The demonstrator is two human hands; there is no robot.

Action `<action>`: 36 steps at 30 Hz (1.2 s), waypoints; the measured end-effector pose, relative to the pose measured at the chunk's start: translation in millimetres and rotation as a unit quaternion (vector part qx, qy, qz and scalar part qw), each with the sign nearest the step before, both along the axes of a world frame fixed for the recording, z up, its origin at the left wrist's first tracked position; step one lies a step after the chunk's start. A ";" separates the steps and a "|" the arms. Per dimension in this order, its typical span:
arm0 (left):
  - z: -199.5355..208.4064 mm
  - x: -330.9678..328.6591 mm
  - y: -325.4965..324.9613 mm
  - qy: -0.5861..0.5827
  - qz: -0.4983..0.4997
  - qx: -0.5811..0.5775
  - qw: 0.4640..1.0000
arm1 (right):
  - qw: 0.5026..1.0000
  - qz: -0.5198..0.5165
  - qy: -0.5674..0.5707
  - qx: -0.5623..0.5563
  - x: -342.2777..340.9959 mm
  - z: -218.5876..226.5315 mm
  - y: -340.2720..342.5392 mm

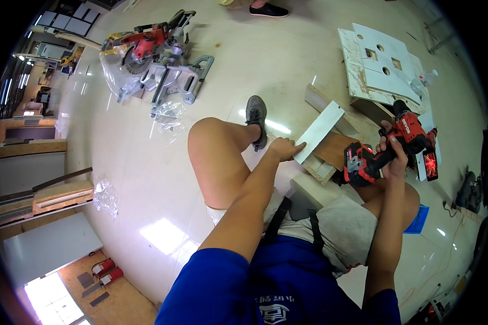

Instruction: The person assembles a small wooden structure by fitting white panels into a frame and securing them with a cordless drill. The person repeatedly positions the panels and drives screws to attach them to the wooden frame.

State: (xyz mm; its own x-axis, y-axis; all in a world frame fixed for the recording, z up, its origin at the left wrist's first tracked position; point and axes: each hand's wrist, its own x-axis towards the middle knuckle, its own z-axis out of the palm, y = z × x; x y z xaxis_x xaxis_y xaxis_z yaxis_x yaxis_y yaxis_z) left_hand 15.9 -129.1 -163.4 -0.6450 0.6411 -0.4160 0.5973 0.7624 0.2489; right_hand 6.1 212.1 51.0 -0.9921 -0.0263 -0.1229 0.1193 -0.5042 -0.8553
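My left hand is closed on the near end of a narrow white board, thumb and fingers pinching its edge. The board slants up to the right, above some wood offcuts. In my right hand is a red and black cordless drill, gripped round its handle. Its chuck points away from me and its battery hangs to the left. A brown wood piece lies between the board and the drill, partly hidden by both.
Far left on the floor stands a red and grey miter saw. White panels with cut holes lie at the far right, a clear plastic bottle beside them. A lit phone is right of the drill. Someone's shoe shows at the top.
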 end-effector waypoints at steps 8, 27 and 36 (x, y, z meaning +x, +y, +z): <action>-7.3 2.7 -1.8 -0.003 -0.012 0.016 1.000 | 1.000 0.001 0.000 -0.011 -1.3 -4.2 -3.5; 0.2 -5.7 0.5 -0.012 -0.035 -0.023 0.999 | 0.998 -0.057 -0.008 -0.038 2.8 -2.2 -7.1; -8.2 -8.1 -4.5 -0.010 -0.038 -0.006 0.999 | 0.998 -0.057 -0.024 -0.011 3.5 -12.6 -6.9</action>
